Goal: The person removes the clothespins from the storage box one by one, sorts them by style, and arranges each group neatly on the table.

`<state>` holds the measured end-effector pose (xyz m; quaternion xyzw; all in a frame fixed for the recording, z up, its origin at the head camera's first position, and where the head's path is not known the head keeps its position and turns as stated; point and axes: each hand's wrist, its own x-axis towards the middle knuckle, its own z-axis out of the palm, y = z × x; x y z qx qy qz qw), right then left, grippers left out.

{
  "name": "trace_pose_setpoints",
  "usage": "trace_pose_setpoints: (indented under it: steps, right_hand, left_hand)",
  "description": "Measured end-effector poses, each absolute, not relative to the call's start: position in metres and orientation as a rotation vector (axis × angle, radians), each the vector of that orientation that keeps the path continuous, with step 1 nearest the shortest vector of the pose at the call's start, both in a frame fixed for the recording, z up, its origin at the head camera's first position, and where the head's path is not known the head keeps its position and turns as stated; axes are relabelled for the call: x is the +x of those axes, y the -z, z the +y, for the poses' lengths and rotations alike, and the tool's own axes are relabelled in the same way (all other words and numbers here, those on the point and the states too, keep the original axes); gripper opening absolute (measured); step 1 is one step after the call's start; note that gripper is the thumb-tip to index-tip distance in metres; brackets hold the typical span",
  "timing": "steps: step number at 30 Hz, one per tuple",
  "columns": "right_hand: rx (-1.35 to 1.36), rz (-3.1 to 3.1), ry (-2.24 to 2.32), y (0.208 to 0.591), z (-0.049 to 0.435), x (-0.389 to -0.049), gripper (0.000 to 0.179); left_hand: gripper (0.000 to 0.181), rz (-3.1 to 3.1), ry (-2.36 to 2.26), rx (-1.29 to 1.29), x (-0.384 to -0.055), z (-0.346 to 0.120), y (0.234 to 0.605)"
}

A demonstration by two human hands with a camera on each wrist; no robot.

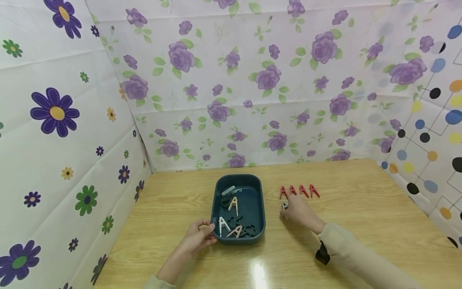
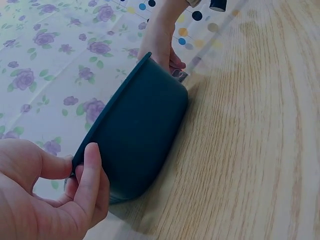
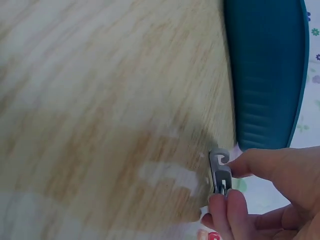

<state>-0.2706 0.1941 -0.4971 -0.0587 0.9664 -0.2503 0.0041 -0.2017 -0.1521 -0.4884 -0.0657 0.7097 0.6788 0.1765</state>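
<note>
A dark teal bin (image 1: 238, 242) stands on the wooden table. Its left front rim is pinched by my left hand (image 1: 199, 237), thumb on top and fingers outside, as the left wrist view shows. Right of the bin, my right hand (image 1: 301, 212) holds a grey clothespin (image 3: 220, 172) between thumb and fingertips, low over the tabletop. Several red clothespins (image 1: 303, 190) lie in a row just beyond that hand. Inside the bin are a white clothespin (image 1: 223, 225), a pinkish one (image 1: 236, 231), a cream one (image 1: 234, 204), a pale blue clip (image 1: 228, 190) and dark clips (image 1: 249, 230).
The wooden table (image 1: 173, 204) meets a flowered cloth wall (image 1: 202, 136) at the back. Patterned cloths also hang on the left (image 1: 72, 160) and right sides. A black device (image 1: 322, 255) is strapped at my right wrist.
</note>
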Motion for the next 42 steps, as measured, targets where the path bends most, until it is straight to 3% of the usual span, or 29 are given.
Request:
trace_pose_setpoints:
  steps: [5,19,28,37,42]
  right_hand:
    - [-0.204,3.084,0.729,0.498,0.194,-0.271,0.044]
    - [-0.179,3.21,0.589,0.5,0.193,-0.272,0.046]
    - [-0.344,3.32,0.595,0.476,0.174,-0.269,0.043]
    - [-0.453,3.262,0.694,0.463,0.136,-0.269,0.026]
    - [-0.49,3.244,0.698,0.454,0.118,-0.271,0.025]
  left_hand:
    - [0.023,2.02,-1.926,-0.193,-0.201,-0.151,0.488]
    - [0.024,2.014,-1.935,-0.178,-0.2,-0.152,0.49]
    - [0.023,2.006,-1.944,-0.174,-0.201,-0.151,0.489]
    - [0.022,2.003,-1.953,-0.17,-0.2,-0.151,0.488]
    - [0.019,2.001,-1.953,-0.169,-0.2,-0.15,0.487]
